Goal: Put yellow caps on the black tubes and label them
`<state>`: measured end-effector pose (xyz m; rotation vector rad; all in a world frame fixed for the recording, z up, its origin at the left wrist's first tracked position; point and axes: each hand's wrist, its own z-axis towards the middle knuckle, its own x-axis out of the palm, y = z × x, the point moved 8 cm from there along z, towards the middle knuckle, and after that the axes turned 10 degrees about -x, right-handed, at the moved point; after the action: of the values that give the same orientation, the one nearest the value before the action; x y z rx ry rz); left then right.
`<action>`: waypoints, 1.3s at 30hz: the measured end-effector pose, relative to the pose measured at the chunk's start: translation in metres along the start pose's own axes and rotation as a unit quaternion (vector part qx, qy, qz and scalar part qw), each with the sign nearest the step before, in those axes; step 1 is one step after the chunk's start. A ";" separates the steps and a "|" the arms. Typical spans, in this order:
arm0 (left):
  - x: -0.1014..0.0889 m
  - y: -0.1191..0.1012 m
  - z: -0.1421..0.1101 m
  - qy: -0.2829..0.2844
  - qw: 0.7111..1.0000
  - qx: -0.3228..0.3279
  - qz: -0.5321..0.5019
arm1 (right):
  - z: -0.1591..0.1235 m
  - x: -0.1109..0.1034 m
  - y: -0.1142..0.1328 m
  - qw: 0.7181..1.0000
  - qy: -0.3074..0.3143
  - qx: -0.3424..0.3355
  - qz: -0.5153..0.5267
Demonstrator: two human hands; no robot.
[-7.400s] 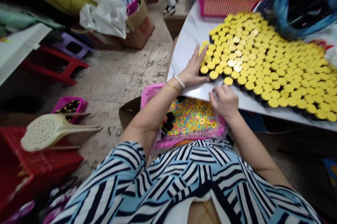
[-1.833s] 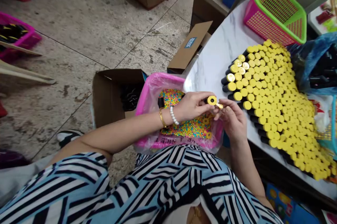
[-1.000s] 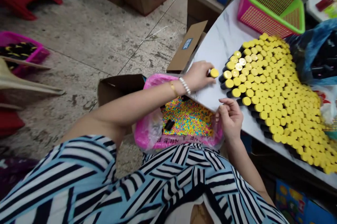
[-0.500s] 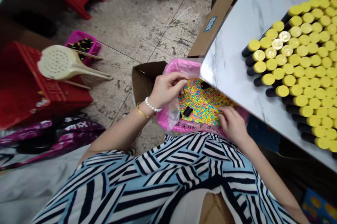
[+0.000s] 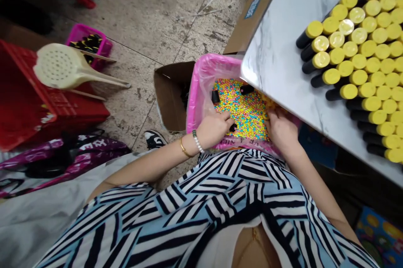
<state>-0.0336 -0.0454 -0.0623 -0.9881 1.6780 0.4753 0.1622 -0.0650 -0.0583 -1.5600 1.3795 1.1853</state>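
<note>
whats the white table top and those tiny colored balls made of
The tiny pastel balls look like smooth, glossy plastic beads, going by their even round shape and soft shine, though sugar-coated candy can't be ruled out. The table top looks like polished stone or marble-pattern laminate: grey veins under a bright glare; the look doesn't settle which.
</note>
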 end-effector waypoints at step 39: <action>0.008 -0.045 0.031 0.013 0.984 0.136 -0.110 | -0.045 -0.006 -0.037 0.957 -0.165 0.033 0.238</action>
<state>0.0199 -0.0517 -0.0728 -0.9638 1.5828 0.0833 0.2066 -0.0992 -0.0406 -0.9462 1.5877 1.5814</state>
